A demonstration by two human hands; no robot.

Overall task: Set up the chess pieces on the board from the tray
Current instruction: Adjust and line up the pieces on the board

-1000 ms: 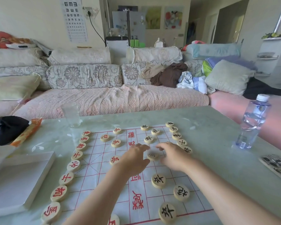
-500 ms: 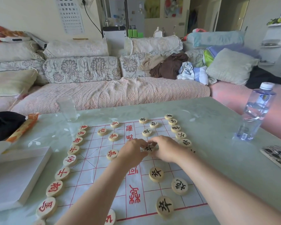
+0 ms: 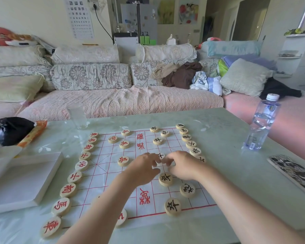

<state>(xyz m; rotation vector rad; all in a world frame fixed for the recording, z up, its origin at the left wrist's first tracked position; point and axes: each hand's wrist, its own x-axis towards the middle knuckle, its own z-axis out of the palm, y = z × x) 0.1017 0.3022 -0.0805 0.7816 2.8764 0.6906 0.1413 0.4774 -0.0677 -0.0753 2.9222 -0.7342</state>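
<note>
Both hands have drawn in closer than a second ago and still meet over the middle of the board (image 3: 104, 175), a white sheet with a red grid lying flat on the table (image 3: 227, 173). The left hand (image 3: 144, 170) and the right hand (image 3: 183, 166) have their fingers bent downward, with the tips side by side at the near edge of one black-marked piece (image 3: 160, 155). That piece lies flat on the board and is partly hidden by the fingers. I cannot tell whether either hand pinches it or only touches it.

A row of red-marked pieces (image 3: 68, 190) runs along the left edge of the board, and a row of black-marked pieces (image 3: 191, 144) runs along the right edge. Another red piece (image 3: 123, 161) sits just left of the left hand. Three more black pieces (image 3: 165, 179) lie near the right wrist. The white tray (image 3: 25, 182) rests on the table, left of the board. A water bottle (image 3: 261, 124) stands upright on the table, well to the right, and a clear glass (image 3: 77, 115) stands beyond the far left corner of the board.
</note>
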